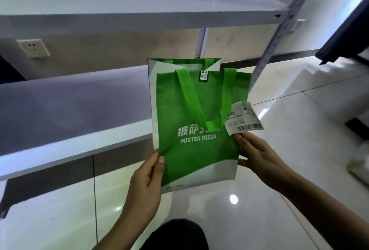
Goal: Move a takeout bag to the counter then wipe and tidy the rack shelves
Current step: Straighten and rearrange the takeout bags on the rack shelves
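Both hands (146, 178) (257, 158) grip takeout bag's (197, 150) lower edges.

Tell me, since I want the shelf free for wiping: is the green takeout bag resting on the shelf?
No, the takeout bag is held in the air by the left hand and right hand, in front of the shelf.

A beige wall (123, 48) fills the middle of the frame, with a white socket (33, 47) at the left. The glossy white tile floor (279, 150) at the lower right reflects a bright lamp spot (233, 199).
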Available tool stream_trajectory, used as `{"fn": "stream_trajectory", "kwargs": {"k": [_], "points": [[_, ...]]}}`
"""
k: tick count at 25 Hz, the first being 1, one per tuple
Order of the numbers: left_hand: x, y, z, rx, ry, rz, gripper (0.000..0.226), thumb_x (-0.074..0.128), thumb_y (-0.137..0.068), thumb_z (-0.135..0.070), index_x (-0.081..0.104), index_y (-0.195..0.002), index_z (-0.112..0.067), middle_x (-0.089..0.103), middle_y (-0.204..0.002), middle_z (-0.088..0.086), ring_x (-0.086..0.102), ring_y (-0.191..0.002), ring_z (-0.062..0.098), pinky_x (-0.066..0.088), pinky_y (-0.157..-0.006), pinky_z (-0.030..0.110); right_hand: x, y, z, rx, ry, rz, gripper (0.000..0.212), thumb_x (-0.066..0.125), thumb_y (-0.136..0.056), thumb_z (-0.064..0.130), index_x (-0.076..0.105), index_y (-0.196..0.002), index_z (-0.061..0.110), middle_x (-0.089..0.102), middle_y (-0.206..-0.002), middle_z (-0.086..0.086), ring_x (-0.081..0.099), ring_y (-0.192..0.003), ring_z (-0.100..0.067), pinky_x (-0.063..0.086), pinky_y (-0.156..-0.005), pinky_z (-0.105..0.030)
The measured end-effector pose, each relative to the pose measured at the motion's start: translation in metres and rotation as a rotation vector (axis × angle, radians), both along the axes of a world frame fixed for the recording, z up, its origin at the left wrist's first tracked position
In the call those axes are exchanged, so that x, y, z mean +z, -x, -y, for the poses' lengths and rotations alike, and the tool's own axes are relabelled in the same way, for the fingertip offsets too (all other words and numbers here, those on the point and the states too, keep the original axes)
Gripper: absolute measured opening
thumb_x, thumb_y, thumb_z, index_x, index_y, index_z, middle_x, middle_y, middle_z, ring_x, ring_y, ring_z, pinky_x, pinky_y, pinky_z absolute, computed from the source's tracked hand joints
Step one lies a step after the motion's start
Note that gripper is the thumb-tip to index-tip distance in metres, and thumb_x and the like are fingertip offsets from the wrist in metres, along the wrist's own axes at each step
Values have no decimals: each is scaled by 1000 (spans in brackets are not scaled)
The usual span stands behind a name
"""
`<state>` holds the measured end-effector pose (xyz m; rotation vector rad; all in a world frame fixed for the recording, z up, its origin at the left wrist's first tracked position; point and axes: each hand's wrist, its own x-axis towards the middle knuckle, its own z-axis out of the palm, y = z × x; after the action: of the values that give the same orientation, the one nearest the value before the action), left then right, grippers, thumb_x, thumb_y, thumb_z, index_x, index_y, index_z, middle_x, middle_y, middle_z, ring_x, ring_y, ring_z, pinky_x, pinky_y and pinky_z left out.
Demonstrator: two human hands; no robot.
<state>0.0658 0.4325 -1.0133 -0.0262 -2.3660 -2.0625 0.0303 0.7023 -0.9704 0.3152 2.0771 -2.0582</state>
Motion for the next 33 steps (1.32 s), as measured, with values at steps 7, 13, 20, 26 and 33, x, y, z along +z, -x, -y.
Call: {"fn": "stream_trajectory", "kwargs": {"k": [7, 13, 20, 26, 33], "points": [[48, -21, -43, -164, 10, -69, 30, 43, -103, -34, 62, -124, -44, 70, -117, -21, 64, -110, -1, 48, -84, 10, 49, -57, -36, -213, 66, -106, 33, 52, -88, 34, 68, -116, 27, 76, -110, 4, 71, -107, -17, 62, -73, -32], [130, -16, -64, -178, 14, -200, 37, 45, -95, -43, 53, -111, -75, 61, -114, -43, 56, -110, -18, 41, -80, -2, 115, -63, -49, -356, 150, -264, 26, 56, -83, 34, 77, -99, 32, 77, -101, 3, 74, -94, -16, 62, -63, -30], [213, 4, -58, -141, 20, -379, 39, 42, -90, -53, 56, -126, -58, 63, -121, -35, 56, -116, -12, 42, -88, 2, 200, -39, -42, -373, 241, -428, 31, 56, -80, 35, 76, -104, 32, 76, -107, -2, 68, -106, -29, 64, -63, -35], [280, 45, -45, 17, -20, -557, 37, 43, -95, -43, 60, -128, -40, 64, -119, -35, 56, -115, -14, 41, -86, 0, 263, 18, -12, -286, 292, -541, 24, 56, -90, 36, 78, -96, 40, 77, -108, 4, 73, -99, -21, 61, -75, -50], [302, 118, -32, 122, 0, -523, 28, 41, -106, -21, 62, -106, -38, 69, -108, -15, 61, -97, -9, 44, -75, 5, 279, 99, 21, -268, 208, -503, 20, 50, -103, 37, 70, -105, 40, 71, -115, -3, 67, -104, -36, 53, -84, -70]]}}
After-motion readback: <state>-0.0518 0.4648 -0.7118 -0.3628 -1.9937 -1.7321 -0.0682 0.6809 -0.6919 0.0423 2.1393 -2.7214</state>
